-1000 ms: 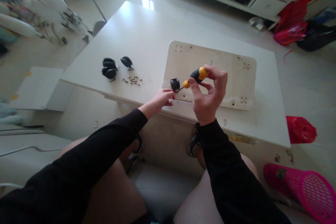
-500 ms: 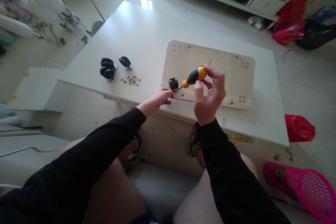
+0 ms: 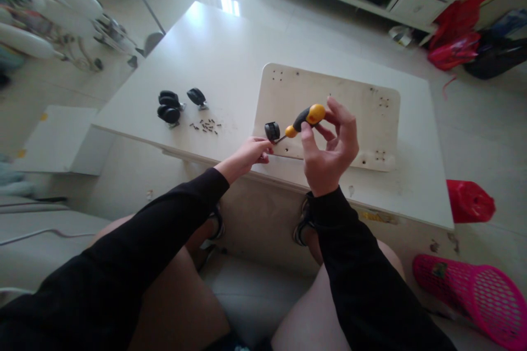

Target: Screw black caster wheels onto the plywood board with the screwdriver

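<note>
A yellow-and-black screwdriver [image 3: 303,118] slants down to the left, its tip by the base of a black caster wheel [image 3: 272,130]. My right hand [image 3: 331,148] has it at the handle, thumb pressed on one side and the fingers loosely curled around the other. The caster stands on a pale board [image 3: 329,120] near its front left corner. Beside the screwdriver tip, my left hand [image 3: 256,151] pinches with thumb and forefinger at the caster's base; whatever is between those fingertips is too small to make out. Groups of small holes mark the board's other corners.
Several loose screws [image 3: 206,126] lie on the white table [image 3: 230,60], left of the board. Beyond them are a caster [image 3: 196,97] and a cluster of casters [image 3: 168,107]. A pink basket [image 3: 473,296] and a red stool-like object [image 3: 470,201] stand at the right.
The fingers of my right hand have loosened and shifted slightly right on the screwdriver handle. My left hand and the caster look the same.
</note>
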Demonstrator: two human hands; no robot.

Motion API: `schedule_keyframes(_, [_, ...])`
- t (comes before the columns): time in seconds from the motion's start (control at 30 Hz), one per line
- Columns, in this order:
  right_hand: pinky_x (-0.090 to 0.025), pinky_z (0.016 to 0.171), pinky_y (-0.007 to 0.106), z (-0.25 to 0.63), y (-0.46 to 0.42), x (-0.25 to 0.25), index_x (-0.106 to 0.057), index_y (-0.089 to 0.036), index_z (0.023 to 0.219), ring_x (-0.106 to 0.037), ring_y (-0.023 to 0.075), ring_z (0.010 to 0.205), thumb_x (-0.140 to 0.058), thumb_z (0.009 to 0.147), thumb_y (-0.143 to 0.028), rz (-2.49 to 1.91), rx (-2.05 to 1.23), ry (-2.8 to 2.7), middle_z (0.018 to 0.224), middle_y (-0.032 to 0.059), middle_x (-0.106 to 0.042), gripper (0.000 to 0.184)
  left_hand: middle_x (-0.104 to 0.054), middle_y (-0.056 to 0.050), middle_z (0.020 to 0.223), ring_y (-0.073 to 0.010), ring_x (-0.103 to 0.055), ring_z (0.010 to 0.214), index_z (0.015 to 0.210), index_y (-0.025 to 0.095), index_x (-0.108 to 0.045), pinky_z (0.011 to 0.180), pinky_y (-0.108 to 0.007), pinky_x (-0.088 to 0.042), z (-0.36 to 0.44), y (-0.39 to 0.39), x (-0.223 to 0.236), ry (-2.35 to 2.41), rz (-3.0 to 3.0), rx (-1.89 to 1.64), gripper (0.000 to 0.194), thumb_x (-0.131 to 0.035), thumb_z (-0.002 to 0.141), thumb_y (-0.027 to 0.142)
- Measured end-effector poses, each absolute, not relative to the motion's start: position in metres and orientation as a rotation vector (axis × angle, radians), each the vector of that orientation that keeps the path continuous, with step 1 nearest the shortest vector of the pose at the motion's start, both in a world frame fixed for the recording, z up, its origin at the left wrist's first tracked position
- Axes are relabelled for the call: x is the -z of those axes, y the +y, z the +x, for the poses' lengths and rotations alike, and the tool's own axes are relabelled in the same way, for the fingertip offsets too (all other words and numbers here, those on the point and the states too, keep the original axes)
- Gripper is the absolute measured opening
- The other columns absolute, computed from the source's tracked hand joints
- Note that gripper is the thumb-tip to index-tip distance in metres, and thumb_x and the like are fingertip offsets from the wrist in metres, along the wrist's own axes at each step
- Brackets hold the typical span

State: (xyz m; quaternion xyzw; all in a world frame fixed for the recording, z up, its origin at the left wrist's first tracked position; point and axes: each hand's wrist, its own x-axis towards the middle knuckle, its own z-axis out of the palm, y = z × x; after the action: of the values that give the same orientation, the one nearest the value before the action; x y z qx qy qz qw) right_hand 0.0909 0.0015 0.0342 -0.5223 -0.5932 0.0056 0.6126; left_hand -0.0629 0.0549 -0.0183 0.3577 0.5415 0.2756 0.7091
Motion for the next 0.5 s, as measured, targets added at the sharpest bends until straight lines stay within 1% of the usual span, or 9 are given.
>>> schedule_keyframes(0.07, [-0.071,0.098,0.044,0.0916,0.0019,-0.0340,-0.059,-0.031,0.140,-0.072,0.0214,0.126,-0.056,0.097,-0.020,-1.146,-0.025,-1.411,0.132,0.0068,-0.069,0.044,-0.060,0.000,0.068,-0.0062,-0.049,0.049,0.081,0.011,-0.069,0.054,-0.023,-0.046,-0.0628,0.0549,0.0174,1.203,0.791,-0.610,0.012,-0.063,0.090,0.005])
schedule_keyframes(0.1, [-0.071,0.097,0.045,0.0921,0.0019,-0.0343,-0.060,-0.031,0.138,-0.072,0.0220,0.126,-0.056,0.097,-0.021,-1.136,-0.013,-1.435,0.131,0.0069,-0.070,0.042,-0.060,0.000,0.068,-0.0063,-0.049,0.049,0.081,0.011,-0.069,0.054,-0.023,-0.045,-0.0628,0.0548,0.0169,1.202,0.791,-0.608,0.011,-0.064,0.089,0.006])
schedule_keyframes(0.17, [-0.072,0.087,0.041,0.0926,0.0016,-0.0352,-0.064,-0.032,0.132,-0.071,0.0222,0.120,-0.065,0.096,-0.028,-1.172,0.032,-1.465,0.126,0.0060,-0.068,0.036,-0.060,0.000,0.068,-0.0065,-0.050,0.049,0.082,0.012,-0.068,0.054,-0.023,-0.045,-0.0628,0.0546,0.0165,1.203,0.795,-0.603,0.009,-0.065,0.088,0.006])
schedule_keyframes(0.23, [-0.070,0.078,0.038,0.0922,0.0012,-0.0356,-0.065,-0.033,0.130,-0.070,0.0208,0.110,-0.074,0.093,-0.034,-1.219,0.059,-1.457,0.120,0.0049,-0.065,0.038,-0.059,0.001,0.067,-0.0065,-0.050,0.049,0.081,0.012,-0.068,0.054,-0.022,-0.044,-0.0627,0.0546,0.0168,1.206,0.796,-0.602,0.009,-0.066,0.087,0.006])
schedule_keyframes(0.27, [-0.070,0.077,0.037,0.0919,0.0011,-0.0353,-0.065,-0.034,0.131,-0.070,0.0203,0.108,-0.074,0.093,-0.034,-1.224,0.056,-1.450,0.120,0.0048,-0.065,0.039,-0.059,0.001,0.067,-0.0065,-0.050,0.049,0.081,0.012,-0.068,0.054,-0.022,-0.045,-0.0627,0.0547,0.0170,1.207,0.795,-0.604,0.009,-0.066,0.086,0.006])
schedule_keyframes(0.33, [-0.070,0.084,0.040,0.0916,0.0012,-0.0340,-0.060,-0.035,0.139,-0.071,0.0210,0.112,-0.065,0.098,-0.031,-1.210,0.028,-1.452,0.125,0.0059,-0.066,0.041,-0.059,0.001,0.067,-0.0064,-0.049,0.050,0.080,0.012,-0.068,0.055,-0.023,-0.046,-0.0625,0.0549,0.0173,1.206,0.790,-0.607,0.010,-0.066,0.086,0.005])
schedule_keyframes(0.4, [-0.068,0.093,0.045,0.0923,0.0019,-0.0322,-0.053,-0.033,0.146,-0.070,0.0234,0.124,-0.052,0.102,-0.027,-1.202,0.006,-1.480,0.133,0.0087,-0.067,0.045,-0.060,0.000,0.069,-0.0064,-0.049,0.050,0.080,0.012,-0.068,0.056,-0.023,-0.046,-0.0623,0.0551,0.0167,1.205,0.788,-0.605,0.010,-0.065,0.086,0.005])
schedule_keyframes(0.43, [-0.067,0.097,0.048,0.0931,0.0024,-0.0315,-0.052,-0.033,0.146,-0.069,0.0247,0.129,-0.049,0.102,-0.027,-1.209,0.011,-1.503,0.136,0.0098,-0.066,0.044,-0.061,0.000,0.070,-0.0065,-0.049,0.050,0.080,0.012,-0.068,0.056,-0.024,-0.046,-0.0623,0.0551,0.0162,1.204,0.789,-0.603,0.011,-0.064,0.087,0.005])
schedule_keyframes(0.5, [-0.065,0.101,0.052,0.0951,0.0036,-0.0306,-0.057,-0.032,0.142,-0.067,0.0262,0.130,-0.051,0.102,-0.033,-1.243,0.056,-1.541,0.135,0.0101,-0.063,0.039,-0.061,0.000,0.070,-0.0065,-0.049,0.050,0.080,0.012,-0.068,0.056,-0.024,-0.045,-0.0625,0.0550,0.0151,1.205,0.793,-0.598,0.011,-0.064,0.088,0.006])
